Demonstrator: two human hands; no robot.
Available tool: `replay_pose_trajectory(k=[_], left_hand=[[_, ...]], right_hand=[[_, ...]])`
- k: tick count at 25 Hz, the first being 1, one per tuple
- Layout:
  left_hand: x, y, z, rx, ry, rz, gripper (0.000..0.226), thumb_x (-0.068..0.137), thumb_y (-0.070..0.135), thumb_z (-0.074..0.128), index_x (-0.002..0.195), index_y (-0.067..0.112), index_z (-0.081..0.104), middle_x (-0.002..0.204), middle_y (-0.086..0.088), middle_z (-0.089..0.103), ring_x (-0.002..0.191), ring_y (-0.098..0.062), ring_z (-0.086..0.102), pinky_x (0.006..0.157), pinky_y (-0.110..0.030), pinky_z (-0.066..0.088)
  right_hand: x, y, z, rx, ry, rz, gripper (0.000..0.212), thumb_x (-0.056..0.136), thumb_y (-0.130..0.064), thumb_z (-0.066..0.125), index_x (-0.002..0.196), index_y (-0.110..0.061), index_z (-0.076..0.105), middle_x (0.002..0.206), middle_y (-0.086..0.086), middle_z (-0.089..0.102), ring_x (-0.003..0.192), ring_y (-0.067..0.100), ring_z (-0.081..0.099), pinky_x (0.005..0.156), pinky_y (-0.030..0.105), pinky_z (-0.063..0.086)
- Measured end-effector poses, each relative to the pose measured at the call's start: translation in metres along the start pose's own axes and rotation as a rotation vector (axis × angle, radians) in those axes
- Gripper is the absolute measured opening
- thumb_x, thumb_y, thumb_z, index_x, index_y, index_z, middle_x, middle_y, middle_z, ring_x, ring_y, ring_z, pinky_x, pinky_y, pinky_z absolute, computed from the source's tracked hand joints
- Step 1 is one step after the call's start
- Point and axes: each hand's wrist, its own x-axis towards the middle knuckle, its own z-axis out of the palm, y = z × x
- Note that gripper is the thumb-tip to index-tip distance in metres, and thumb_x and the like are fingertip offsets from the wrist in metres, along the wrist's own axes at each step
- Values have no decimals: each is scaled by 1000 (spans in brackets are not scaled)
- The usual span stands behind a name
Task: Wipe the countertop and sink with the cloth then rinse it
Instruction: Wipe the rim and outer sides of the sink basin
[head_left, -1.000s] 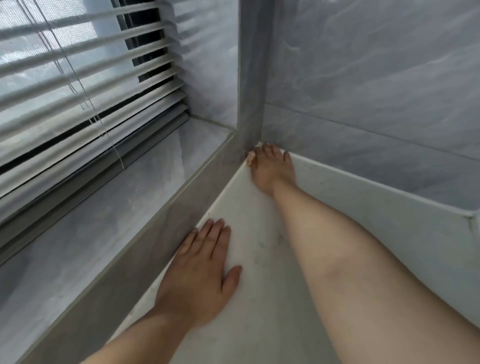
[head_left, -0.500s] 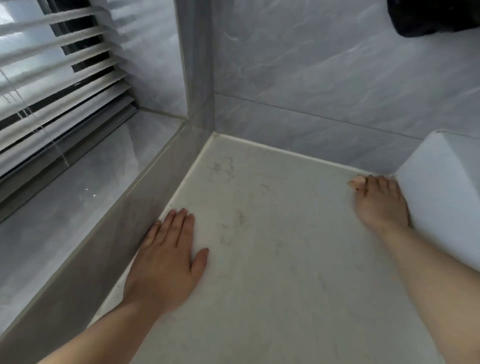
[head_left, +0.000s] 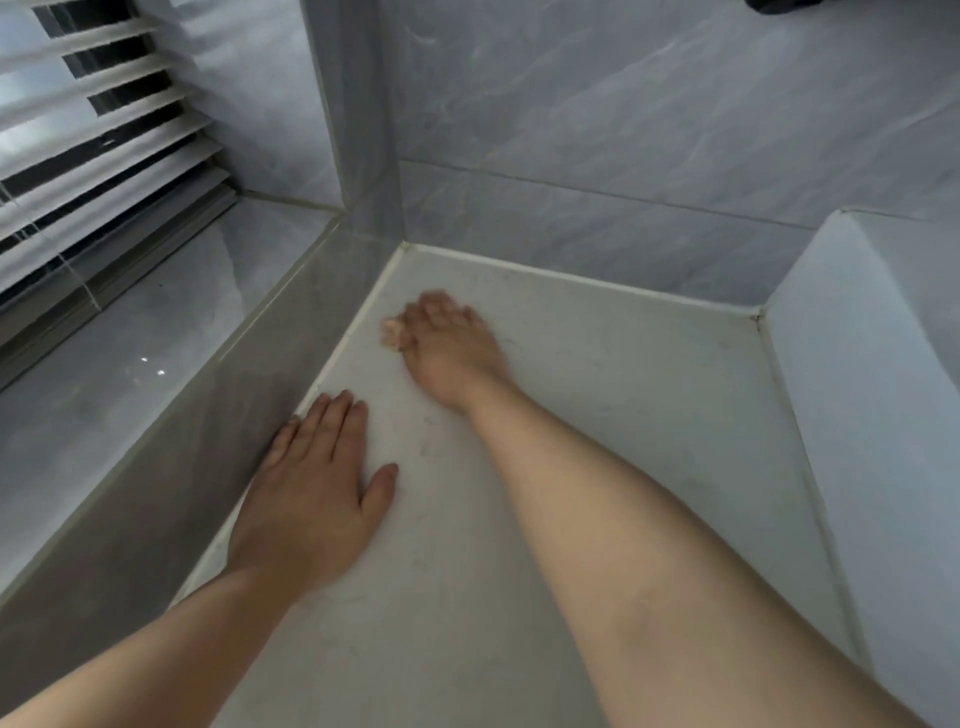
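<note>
The pale, scuffed countertop (head_left: 597, 415) fills the middle of the view and runs into a corner of grey marble wall. My left hand (head_left: 317, 493) lies flat on it, palm down, fingers together, against the raised grey ledge on the left. My right hand (head_left: 447, 348) is further in, near the back left corner, palm down on the surface and blurred by motion. No cloth shows under or around either hand. No sink is in view.
A grey marble window sill (head_left: 130, 374) sits above the ledge at left, with white slatted blinds (head_left: 93, 156) over it. A white slanted block (head_left: 872, 395) borders the counter on the right. A dark object (head_left: 779, 4) peeks in at the top edge.
My right hand went from the back corner to the white block on the right, and has now come back left near the corner. My left hand stayed flat in place.
</note>
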Motion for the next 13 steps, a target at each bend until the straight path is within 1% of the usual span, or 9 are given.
replay_pose_trajectory(k=[2,5,6,8,10,11,12,13], left_hand=[[0,0,0,-5,-8,-10,86,78,57,0,146,9,23,154,-6,21,143,-18,15,110,-26,-4],[0,0,-1,-9,-32,1,90,74,58,-6,148,11,17,156,-4,14,144,-16,8,110,-26,-7],[0,0,-1,-14,-27,2,90,74,58,-7,148,11,16,156,-4,13,144,-16,8,110,-25,-8],[0,-1,-1,-13,-17,-4,91,74,57,-6,147,11,17,156,-4,15,144,-16,9,110,-26,-7],[0,0,-1,-11,-22,0,90,74,57,-5,147,10,19,155,-5,17,144,-17,11,110,-26,-6],[0,0,-1,-20,-17,0,89,75,57,-3,147,10,21,155,-5,18,144,-17,12,111,-26,-5],[-1,-1,-1,-36,-13,-2,89,75,57,-2,146,10,22,155,-5,19,144,-17,12,112,-27,-4],[-1,-1,-2,-50,-15,0,89,75,57,-2,147,10,21,155,-4,18,144,-16,11,112,-27,-4]], right_hand=[[-17,43,-9,-43,51,154,49,102,-28,22,149,-13,23,160,6,13,147,18,4,117,36,5],[-67,126,-30,-127,140,461,47,101,-25,23,146,-10,29,157,10,21,146,23,11,116,39,12],[-88,147,-36,-131,160,558,48,102,-26,22,146,-9,29,157,12,21,146,24,12,116,40,12],[-118,169,-42,-116,184,734,50,102,-27,20,147,-7,25,157,13,18,146,26,10,117,40,8],[-124,165,-37,-89,201,876,52,102,-27,18,148,-4,23,157,15,17,146,29,9,117,40,6],[-118,153,-34,-70,217,892,51,103,-27,17,147,-3,24,157,16,18,145,30,10,117,40,8],[-108,135,-31,-58,233,846,51,103,-27,16,146,-2,27,156,17,20,145,30,12,117,40,11],[-94,112,-25,-50,245,739,50,104,-27,16,145,-1,30,155,18,23,145,29,15,116,39,13]])
